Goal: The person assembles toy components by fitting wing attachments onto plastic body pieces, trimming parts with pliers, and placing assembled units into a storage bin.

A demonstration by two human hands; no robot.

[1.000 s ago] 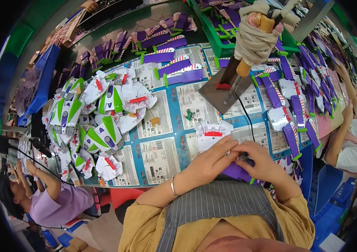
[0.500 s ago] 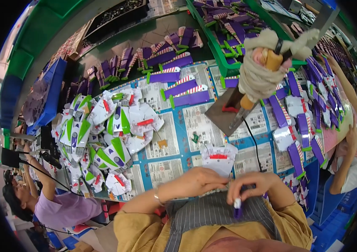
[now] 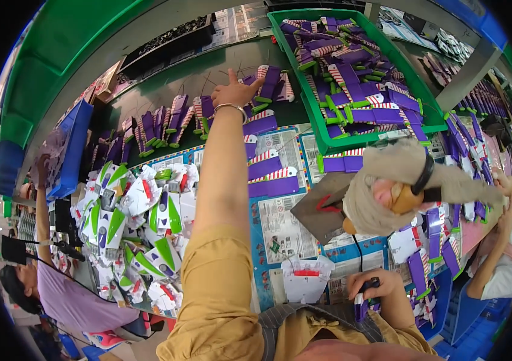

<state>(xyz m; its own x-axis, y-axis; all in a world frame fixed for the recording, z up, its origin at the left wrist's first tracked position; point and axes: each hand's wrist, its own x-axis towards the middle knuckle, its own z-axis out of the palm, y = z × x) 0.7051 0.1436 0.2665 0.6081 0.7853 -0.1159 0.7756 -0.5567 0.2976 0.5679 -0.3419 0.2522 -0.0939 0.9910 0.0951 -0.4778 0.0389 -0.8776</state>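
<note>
My left hand (image 3: 236,94) is stretched far out across the table with fingers spread. It is at a row of purple toy wings with striped edges, nearest to one wing (image 3: 269,81) beside its fingertips; I cannot tell if they touch. Close to my apron, my right hand (image 3: 382,284) is closed around a purple plastic piece (image 3: 361,308) with a dark part at its top. Just left of that hand lies a white plastic shell (image 3: 305,290) with a red part on it. A cloth-wrapped tool (image 3: 382,192) stands by a brown base (image 3: 319,207).
White and green toy shells (image 3: 108,225) are heaped at left. A green crate (image 3: 328,144) full of purple wings stands at the back right. A blue bin (image 3: 78,144) is far left. Co-workers sit on both sides, one with a purple shirt (image 3: 72,298). A black cable (image 3: 359,249) crosses the table.
My left hand has left my right hand at the apron and reached forward to the row of wings. My right hand has shifted a little rightward, still holding the purple piece.
</note>
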